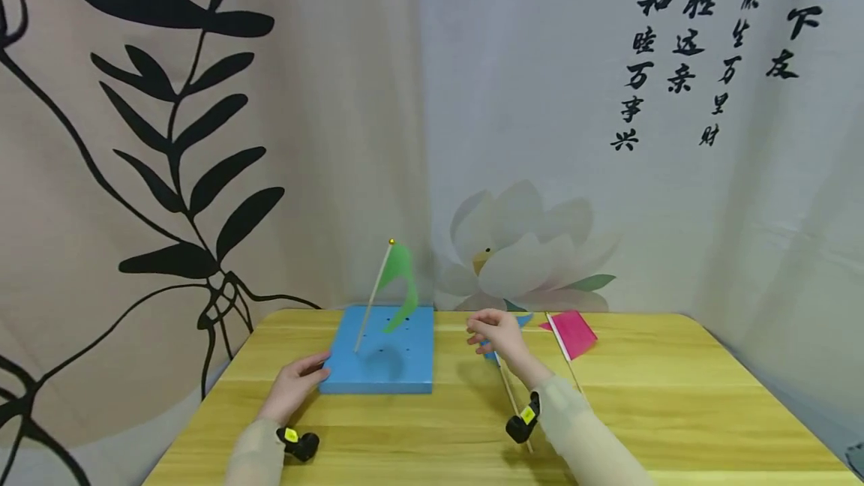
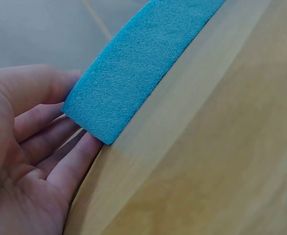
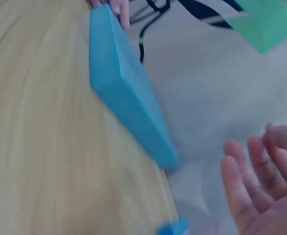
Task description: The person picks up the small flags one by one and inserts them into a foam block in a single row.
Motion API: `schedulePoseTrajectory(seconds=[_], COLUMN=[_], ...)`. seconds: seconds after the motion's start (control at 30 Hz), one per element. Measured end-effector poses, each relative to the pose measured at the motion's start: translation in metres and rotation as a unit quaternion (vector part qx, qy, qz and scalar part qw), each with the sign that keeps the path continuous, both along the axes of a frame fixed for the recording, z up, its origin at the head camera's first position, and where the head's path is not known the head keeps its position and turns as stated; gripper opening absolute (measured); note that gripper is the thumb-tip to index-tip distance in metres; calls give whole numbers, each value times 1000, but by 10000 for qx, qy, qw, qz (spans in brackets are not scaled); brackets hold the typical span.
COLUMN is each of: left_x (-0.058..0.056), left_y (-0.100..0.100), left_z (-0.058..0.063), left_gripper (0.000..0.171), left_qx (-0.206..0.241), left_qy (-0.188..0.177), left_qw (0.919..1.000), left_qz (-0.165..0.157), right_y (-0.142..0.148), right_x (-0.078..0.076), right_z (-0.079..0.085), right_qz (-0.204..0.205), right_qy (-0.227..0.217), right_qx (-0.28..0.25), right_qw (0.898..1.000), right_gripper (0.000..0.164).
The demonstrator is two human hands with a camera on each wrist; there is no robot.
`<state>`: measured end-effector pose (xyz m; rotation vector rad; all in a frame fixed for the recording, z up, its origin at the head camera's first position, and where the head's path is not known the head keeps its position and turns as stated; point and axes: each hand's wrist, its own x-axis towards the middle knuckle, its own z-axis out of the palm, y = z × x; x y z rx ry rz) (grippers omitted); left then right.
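Observation:
A blue foam board point(image 1: 412, 373) with small holes lies on the table. A green flag point(image 1: 403, 283) on a thin stick with a gold bead on top stands tilted in it. My left hand point(image 1: 295, 385) rests at the board's left side, fingertips point(image 2: 92, 142) and thumb against its end in the left wrist view. To the right of the board, my right hand point(image 1: 501, 336) is raised with loosely bent fingers and nothing between them. Behind that hand lies a blue flag point(image 1: 523, 319), partly hidden, its stick pointing toward me.
A pink flag point(image 1: 574, 334) on a stick lies farther right, its lower end hidden by the right forearm. The wooden table point(image 1: 675, 396) ends at a curtain point(image 1: 351, 96) printed with plants and writing. Each wrist wears a small black camera point(image 1: 307, 446).

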<state>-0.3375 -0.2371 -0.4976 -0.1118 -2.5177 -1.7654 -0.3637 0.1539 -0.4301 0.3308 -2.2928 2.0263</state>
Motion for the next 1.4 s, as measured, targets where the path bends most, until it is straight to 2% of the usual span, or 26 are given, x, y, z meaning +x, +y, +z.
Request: schedulePoseTrajectory(seconds=[0.17,0.33,0.5,0.73,1.03,1.4], left_x=[4,3,3,3,1,-1], left_y=[-7,-13,-16,-12,-4,4], left_z=[3,2,1,-2,0,3], left_gripper=[50,52,54,54,55,53], left_qx=[-5,18,43,95,-30,-3], left_qy=[-134,-204,-301,-406,-374,-308], left_qw=[9999,9998,9995,9991,9992,9994], left_qz=[25,-52,-22,-68,-152,-168], right_y=[35,57,63,59,59,63], right_x=[8,18,22,24,27,28], right_z=[-15,-23,-36,-45,-46,-45], right_qz=[-241,-154,54,-51,-122,-434], right_qy=[-346,-685,-916,-932,-660,-513], right_qx=[431,1054,1508,2109,2631,3054], right_qw=[9982,9919,9843,9730,9624,9499], right_gripper=[27,29,22,13,32,34])
